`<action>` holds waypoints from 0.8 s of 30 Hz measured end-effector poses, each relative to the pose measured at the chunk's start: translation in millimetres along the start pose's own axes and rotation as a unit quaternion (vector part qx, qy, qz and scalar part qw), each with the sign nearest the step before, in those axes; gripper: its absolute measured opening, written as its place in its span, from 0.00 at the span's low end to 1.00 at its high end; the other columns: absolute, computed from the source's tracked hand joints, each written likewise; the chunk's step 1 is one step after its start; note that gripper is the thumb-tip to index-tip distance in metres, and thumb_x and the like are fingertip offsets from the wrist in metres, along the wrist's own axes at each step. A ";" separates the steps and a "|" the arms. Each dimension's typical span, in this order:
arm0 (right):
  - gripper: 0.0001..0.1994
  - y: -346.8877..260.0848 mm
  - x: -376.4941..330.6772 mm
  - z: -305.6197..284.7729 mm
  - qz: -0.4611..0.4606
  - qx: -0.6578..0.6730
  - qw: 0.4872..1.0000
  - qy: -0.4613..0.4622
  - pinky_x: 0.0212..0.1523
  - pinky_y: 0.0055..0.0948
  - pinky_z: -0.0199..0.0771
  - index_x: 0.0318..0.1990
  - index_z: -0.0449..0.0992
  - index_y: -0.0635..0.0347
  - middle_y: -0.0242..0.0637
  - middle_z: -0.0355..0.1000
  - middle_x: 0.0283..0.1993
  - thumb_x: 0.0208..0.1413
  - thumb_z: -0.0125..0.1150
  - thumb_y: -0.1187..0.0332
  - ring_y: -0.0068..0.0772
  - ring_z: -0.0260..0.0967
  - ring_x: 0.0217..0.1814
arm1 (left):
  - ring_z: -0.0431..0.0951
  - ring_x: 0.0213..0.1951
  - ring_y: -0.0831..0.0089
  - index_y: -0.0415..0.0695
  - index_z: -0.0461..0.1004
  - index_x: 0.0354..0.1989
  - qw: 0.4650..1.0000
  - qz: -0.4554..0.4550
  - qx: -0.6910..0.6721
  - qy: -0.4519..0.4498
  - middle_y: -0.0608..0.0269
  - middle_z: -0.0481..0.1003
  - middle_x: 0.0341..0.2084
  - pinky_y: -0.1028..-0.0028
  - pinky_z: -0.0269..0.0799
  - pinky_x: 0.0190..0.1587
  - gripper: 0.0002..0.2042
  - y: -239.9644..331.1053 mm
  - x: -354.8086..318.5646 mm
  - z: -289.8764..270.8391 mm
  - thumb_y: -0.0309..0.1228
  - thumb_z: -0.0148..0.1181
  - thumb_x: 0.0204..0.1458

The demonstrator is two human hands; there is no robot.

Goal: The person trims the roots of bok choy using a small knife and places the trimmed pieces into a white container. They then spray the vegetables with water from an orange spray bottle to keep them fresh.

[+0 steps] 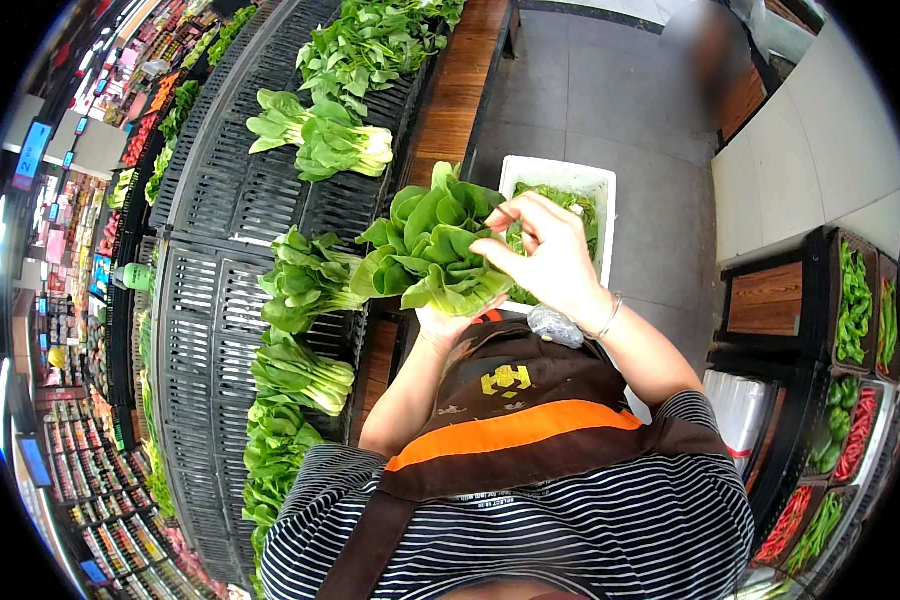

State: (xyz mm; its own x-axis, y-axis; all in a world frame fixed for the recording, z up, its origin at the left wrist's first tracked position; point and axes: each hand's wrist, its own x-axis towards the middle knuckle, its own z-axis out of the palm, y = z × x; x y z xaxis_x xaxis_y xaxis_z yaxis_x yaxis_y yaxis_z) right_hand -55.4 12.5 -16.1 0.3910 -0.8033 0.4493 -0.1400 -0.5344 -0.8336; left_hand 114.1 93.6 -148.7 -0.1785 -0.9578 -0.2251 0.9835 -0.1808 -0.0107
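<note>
Bok choy (432, 245) held over black slatted shelf (220, 300), grey floor (580, 90) beyond.

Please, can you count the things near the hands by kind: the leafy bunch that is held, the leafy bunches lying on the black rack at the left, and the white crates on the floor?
Held leafy bunch, in the left hand, right hand at its leaves: 1
Bunches lying on the black rack: about 6; the lower ones overlap
White crate: 1
Total: about 8
</note>
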 end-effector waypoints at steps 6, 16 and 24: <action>0.10 12.4 -9.8 16.9 -0.059 -0.018 0.995 0.083 0.18 0.18 0.56 0.32 0.74 0.64 0.29 0.72 0.30 0.44 0.70 0.74 0.15 0.59 0.20 | 0.59 0.61 0.40 0.51 0.57 0.66 0.997 -0.006 -0.073 -0.004 0.46 0.56 0.64 0.32 0.53 0.57 0.37 -9.8 5.8 24.9 0.62 0.38 0.53; 0.13 -2.4 -30.8 8.1 0.001 0.094 0.995 -0.015 0.19 0.18 0.60 0.40 0.76 0.63 0.30 0.70 0.30 0.44 0.67 0.79 0.16 0.58 0.20 | 0.64 0.59 0.49 0.50 0.62 0.63 0.996 0.014 -0.067 -0.058 0.51 0.63 0.61 0.43 0.59 0.59 0.32 -7.1 14.8 4.1 0.58 0.40 0.55; 0.17 9.4 -19.5 -4.0 -0.145 0.082 0.979 -0.118 0.24 0.20 0.65 0.42 0.78 0.64 0.34 0.68 0.34 0.42 0.57 0.85 0.23 0.64 0.25 | 0.65 0.58 0.50 0.47 0.62 0.62 1.000 0.027 -0.002 -0.004 0.50 0.63 0.59 0.46 0.60 0.59 0.30 -6.3 18.7 1.9 0.55 0.40 0.57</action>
State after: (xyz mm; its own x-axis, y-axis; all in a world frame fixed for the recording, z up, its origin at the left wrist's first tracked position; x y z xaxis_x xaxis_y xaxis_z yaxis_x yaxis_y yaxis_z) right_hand -68.0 22.0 -31.4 0.5948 -0.5307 0.6038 0.1482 -0.6658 -0.7312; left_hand 104.5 76.4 -150.9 -0.1262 -0.9677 -0.2183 0.9917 -0.1287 -0.0024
